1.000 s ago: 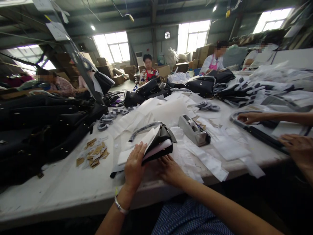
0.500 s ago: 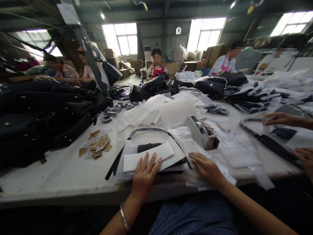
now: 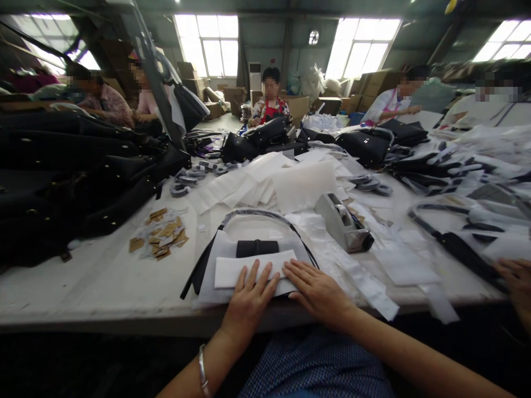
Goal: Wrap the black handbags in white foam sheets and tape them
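A black handbag (image 3: 256, 247) lies flat at the near table edge, mostly covered by white wrapping sheets, its wrapped handle (image 3: 255, 214) arching behind it. A white foam strip (image 3: 232, 271) lies across its front. My left hand (image 3: 251, 296) rests flat on the strip, fingers stretched out. My right hand (image 3: 317, 290) lies flat beside it on the white sheet, fingers spread, touching the strip's right end. Neither hand grips anything.
A grey tape dispenser (image 3: 342, 224) stands right of the bag. Brown tags (image 3: 160, 237) lie scattered to the left, by a heap of black bags (image 3: 70, 182). White sheets (image 3: 286, 185) and tape rolls (image 3: 188, 179) lie behind. A co-worker's hand (image 3: 516, 282) shows at right; other people sit across.
The bag was laid down flat from a tilted, open position. My right hand slid left from the loose sheets onto the bag next to my left hand.
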The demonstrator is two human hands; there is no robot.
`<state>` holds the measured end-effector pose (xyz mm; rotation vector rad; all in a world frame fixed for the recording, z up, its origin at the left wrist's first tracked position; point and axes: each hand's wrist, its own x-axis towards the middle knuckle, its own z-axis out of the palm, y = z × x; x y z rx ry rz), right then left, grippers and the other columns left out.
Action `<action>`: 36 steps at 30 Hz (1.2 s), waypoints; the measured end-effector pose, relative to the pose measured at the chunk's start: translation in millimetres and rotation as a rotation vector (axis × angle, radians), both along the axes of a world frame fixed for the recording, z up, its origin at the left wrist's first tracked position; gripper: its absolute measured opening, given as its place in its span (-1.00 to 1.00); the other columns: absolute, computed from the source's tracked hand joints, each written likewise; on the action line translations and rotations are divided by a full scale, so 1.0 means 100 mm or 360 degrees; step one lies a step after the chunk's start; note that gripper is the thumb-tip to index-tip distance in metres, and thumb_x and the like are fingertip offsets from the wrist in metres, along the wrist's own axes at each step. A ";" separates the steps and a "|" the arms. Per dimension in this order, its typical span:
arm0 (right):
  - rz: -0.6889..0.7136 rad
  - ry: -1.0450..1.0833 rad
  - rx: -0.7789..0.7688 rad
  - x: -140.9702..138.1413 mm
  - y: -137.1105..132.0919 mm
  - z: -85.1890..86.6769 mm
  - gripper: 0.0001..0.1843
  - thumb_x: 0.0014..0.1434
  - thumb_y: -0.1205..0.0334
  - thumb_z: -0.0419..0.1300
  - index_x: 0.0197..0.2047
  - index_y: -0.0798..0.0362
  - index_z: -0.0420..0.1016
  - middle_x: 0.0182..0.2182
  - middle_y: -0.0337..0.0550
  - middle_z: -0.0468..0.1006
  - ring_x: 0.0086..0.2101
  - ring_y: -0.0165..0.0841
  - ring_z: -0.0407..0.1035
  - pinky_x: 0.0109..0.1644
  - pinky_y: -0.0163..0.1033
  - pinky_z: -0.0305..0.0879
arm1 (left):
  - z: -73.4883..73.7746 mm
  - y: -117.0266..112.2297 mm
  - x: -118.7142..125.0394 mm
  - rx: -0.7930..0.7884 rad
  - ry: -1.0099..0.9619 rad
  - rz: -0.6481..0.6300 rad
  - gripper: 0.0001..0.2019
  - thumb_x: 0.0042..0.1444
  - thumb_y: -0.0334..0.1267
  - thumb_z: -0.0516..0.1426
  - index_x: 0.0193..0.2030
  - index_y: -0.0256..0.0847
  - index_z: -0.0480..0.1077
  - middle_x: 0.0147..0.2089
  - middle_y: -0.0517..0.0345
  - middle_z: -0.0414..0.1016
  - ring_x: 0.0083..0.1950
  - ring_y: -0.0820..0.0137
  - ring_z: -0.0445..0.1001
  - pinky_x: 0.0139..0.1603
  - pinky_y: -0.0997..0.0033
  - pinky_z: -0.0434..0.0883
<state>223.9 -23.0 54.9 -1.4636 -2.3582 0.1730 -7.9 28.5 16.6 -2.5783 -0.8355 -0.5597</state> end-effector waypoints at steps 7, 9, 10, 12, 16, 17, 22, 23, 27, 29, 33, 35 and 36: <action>-0.0293 -0.0004 -0.0361 0.02 0.68 0.50 -0.57 0.42 -0.01 -0.02 -0.11 -0.03 0.65 -0.15 -0.10 0.67 -0.11 -0.26 0.53 0.04 -0.25 0.35 | 0.03 0.04 -0.01 0.0012 0.0094 -0.0051 -0.49 0.31 -0.43 0.00 0.37 -0.03 0.20 0.48 0.19 0.08 0.43 0.04 0.15 0.27 -0.12 0.39; -0.0556 -0.0068 -0.0421 0.03 1.05 0.52 -0.62 0.40 0.05 0.04 -0.09 0.02 0.64 -0.11 -0.02 0.66 -0.07 -0.22 0.51 0.05 -0.24 0.30 | 0.03 0.05 -0.01 0.0019 0.0092 -0.0043 -0.49 0.31 -0.44 -0.01 0.37 -0.03 0.20 0.47 0.20 0.10 0.43 0.04 0.17 0.28 -0.11 0.39; -0.0650 -0.0101 -0.0464 0.03 1.23 0.49 -0.64 0.37 0.05 0.08 -0.11 0.06 0.64 -0.12 0.04 0.66 -0.07 -0.18 0.51 0.04 -0.22 0.31 | 0.03 0.05 -0.01 0.0032 0.0086 -0.0037 -0.49 0.31 -0.44 -0.02 0.37 -0.03 0.21 0.47 0.22 0.10 0.42 0.04 0.18 0.27 -0.11 0.39; -0.0780 -0.0159 -0.0578 0.03 1.53 0.40 -0.62 0.28 -0.01 0.18 -0.20 0.13 0.66 -0.18 0.16 0.66 -0.11 -0.09 0.53 -0.04 -0.16 0.35 | 0.03 0.05 0.00 0.0063 0.0074 -0.0025 -0.50 0.32 -0.44 -0.03 0.36 -0.03 0.23 0.46 0.25 0.11 0.41 0.04 0.20 0.26 -0.10 0.41; -0.0935 -0.0193 -0.0777 0.04 1.90 0.24 -0.52 0.06 -0.17 0.35 -0.28 0.14 0.65 -0.30 0.14 0.66 -0.18 -0.09 0.55 -0.13 -0.17 0.40 | 0.02 0.04 0.00 0.0091 0.0055 -0.0006 -0.51 0.32 -0.43 -0.04 0.35 -0.02 0.24 0.45 0.28 0.14 0.40 0.04 0.22 0.25 -0.08 0.42; -0.0951 -0.0184 -0.0819 0.05 1.94 0.21 -0.53 0.03 -0.16 0.38 -0.28 0.13 0.64 -0.32 0.11 0.66 -0.21 -0.13 0.55 -0.14 -0.18 0.41 | 0.02 0.04 0.01 0.0091 0.0051 -0.0006 -0.51 0.32 -0.43 -0.03 0.35 -0.02 0.24 0.45 0.28 0.14 0.39 0.05 0.23 0.25 -0.08 0.42; -0.0885 0.0047 -0.0977 0.13 1.96 0.13 -0.66 0.23 -0.02 0.29 -0.28 0.14 0.55 -0.37 -0.17 0.60 -0.36 -0.35 0.50 -0.19 -0.17 0.46 | 0.01 0.04 0.01 0.0096 -0.0003 -0.0009 -0.50 0.31 -0.43 -0.01 0.36 -0.03 0.23 0.46 0.26 0.11 0.40 0.05 0.22 0.25 -0.07 0.42; -0.0847 0.0139 -0.0966 0.14 1.93 0.11 -0.69 0.25 0.02 0.28 -0.27 0.13 0.54 -0.37 -0.20 0.59 -0.37 -0.37 0.49 -0.20 -0.19 0.45 | 0.01 0.04 0.01 0.0094 0.0001 -0.0009 -0.49 0.31 -0.44 -0.01 0.36 -0.03 0.23 0.46 0.26 0.11 0.40 0.05 0.22 0.25 -0.07 0.42; -0.0695 0.0557 -0.0811 0.12 1.71 0.02 -0.84 0.18 0.20 0.29 -0.23 0.13 0.55 -0.35 -0.19 0.62 -0.32 -0.39 0.48 -0.24 -0.33 0.38 | 0.00 0.04 0.00 0.0059 0.0022 -0.0024 -0.48 0.30 -0.44 0.00 0.37 -0.03 0.22 0.46 0.22 0.11 0.41 0.04 0.20 0.26 -0.07 0.40; -0.0617 0.0750 -0.0759 0.11 1.59 0.01 -0.84 0.19 0.22 0.24 -0.20 0.12 0.53 -0.32 -0.19 0.64 -0.29 -0.39 0.50 -0.24 -0.36 0.36 | 0.00 0.04 0.00 0.0035 0.0007 -0.0028 -0.49 0.30 -0.43 0.01 0.37 -0.03 0.22 0.46 0.20 0.12 0.42 0.05 0.18 0.28 -0.08 0.39; -0.0461 0.1038 -0.0727 0.16 1.35 0.05 -0.68 0.17 0.15 0.24 -0.05 0.13 0.49 -0.32 -0.17 0.65 -0.28 -0.35 0.52 -0.23 -0.33 0.40 | -0.01 0.05 0.00 0.0009 -0.0008 -0.0016 -0.50 0.32 -0.41 -0.01 0.36 -0.02 0.23 0.46 0.25 0.13 0.42 0.07 0.18 0.29 -0.08 0.38; -0.0399 0.1122 -0.0706 0.20 1.26 0.10 -0.55 0.09 0.11 0.31 0.02 0.13 0.50 -0.32 -0.17 0.65 -0.30 -0.33 0.52 -0.21 -0.29 0.42 | -0.01 0.05 0.00 0.0006 0.0012 -0.0015 -0.50 0.32 -0.41 -0.02 0.37 -0.02 0.22 0.46 0.26 0.12 0.42 0.07 0.18 0.29 -0.08 0.38; -0.0376 0.1152 -0.0689 0.22 1.23 0.12 -0.53 0.05 0.09 0.34 0.01 0.12 0.54 -0.32 -0.16 0.65 -0.28 -0.31 0.52 -0.18 -0.27 0.42 | -0.01 0.05 0.00 0.0004 0.0025 -0.0013 -0.50 0.32 -0.42 -0.02 0.37 -0.02 0.22 0.46 0.26 0.12 0.42 0.06 0.19 0.28 -0.09 0.38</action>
